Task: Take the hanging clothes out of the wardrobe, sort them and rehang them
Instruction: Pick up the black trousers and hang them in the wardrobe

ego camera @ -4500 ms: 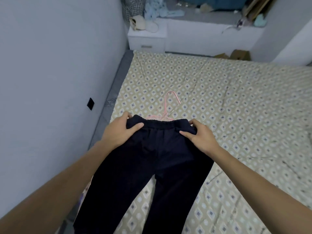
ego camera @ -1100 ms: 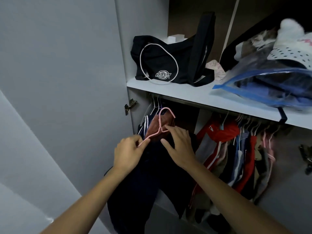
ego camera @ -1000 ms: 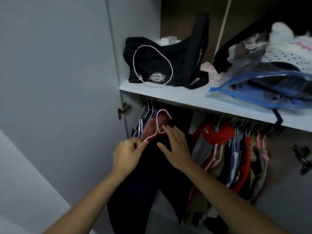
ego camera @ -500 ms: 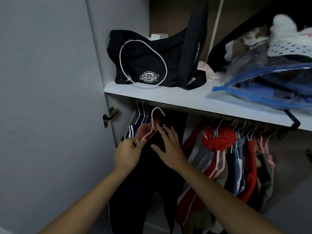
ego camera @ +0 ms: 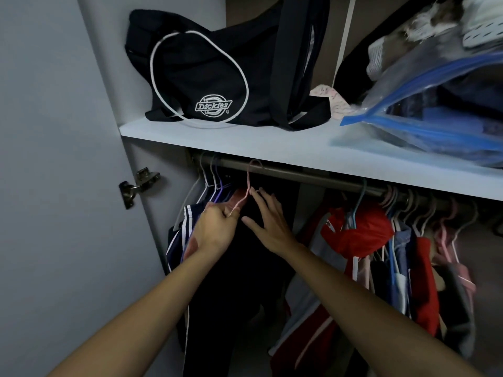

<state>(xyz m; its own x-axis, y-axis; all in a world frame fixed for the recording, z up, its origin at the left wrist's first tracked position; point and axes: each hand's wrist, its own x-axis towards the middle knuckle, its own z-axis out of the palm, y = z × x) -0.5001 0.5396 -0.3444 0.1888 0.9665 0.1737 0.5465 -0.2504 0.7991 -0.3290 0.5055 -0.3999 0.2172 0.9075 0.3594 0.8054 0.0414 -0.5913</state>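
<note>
left hand (ego camera: 215, 227) is pinching the thin pink wire hanger (ego camera: 246, 191) carrying dark navy trousers (ego camera: 234, 295) | its hook is meeting the grey metal rail (ego camera: 299, 175) | right hand (ego camera: 268, 221), fingers spread, is steadying | rehanging is nearing completion; red and blue hung clothes (ego camera: 381, 254) are waiting rightward.

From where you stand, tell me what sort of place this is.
Probably a bedroom wardrobe: clothes hang on a rail under a shelf holding a black bag.
</note>
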